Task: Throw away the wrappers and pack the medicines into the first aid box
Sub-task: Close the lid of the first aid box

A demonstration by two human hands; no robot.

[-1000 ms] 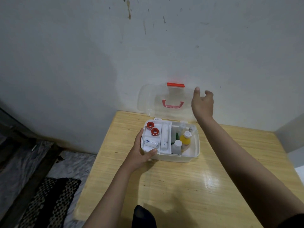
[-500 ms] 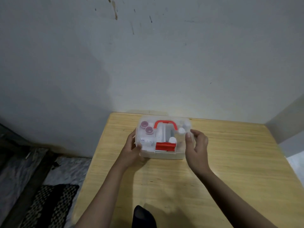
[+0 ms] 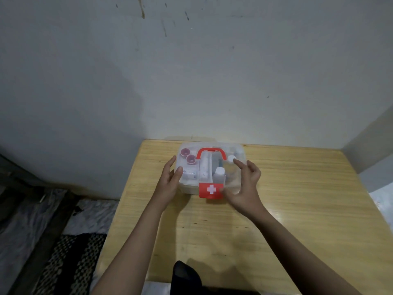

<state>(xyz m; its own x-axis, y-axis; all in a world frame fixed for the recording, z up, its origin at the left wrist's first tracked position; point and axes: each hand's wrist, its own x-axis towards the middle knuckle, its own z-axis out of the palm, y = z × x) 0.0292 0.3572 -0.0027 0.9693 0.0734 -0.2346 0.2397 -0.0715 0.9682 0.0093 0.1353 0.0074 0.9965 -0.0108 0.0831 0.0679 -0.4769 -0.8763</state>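
One wooden table (image 3: pixel 297 209), stained wall (image 3: pixel 191 71), patterned rug (image 3: pixel 70 262)

Plain room in a home, bare whitewashed wall (image 3: pixel 212 71) marked with dark streaks and scuffs, glossy light wooden table (image 3: pixel 297 209) pushed against it, woven black-and-white mat (image 3: pixel 70 265) on the floor (beside it, crumpled pale sheeting (image 3: pixel 27 213)), dim indoor light

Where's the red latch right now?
Head view: the latch sits at the box's near front edge, centre, between both hands, right thumb touching it.
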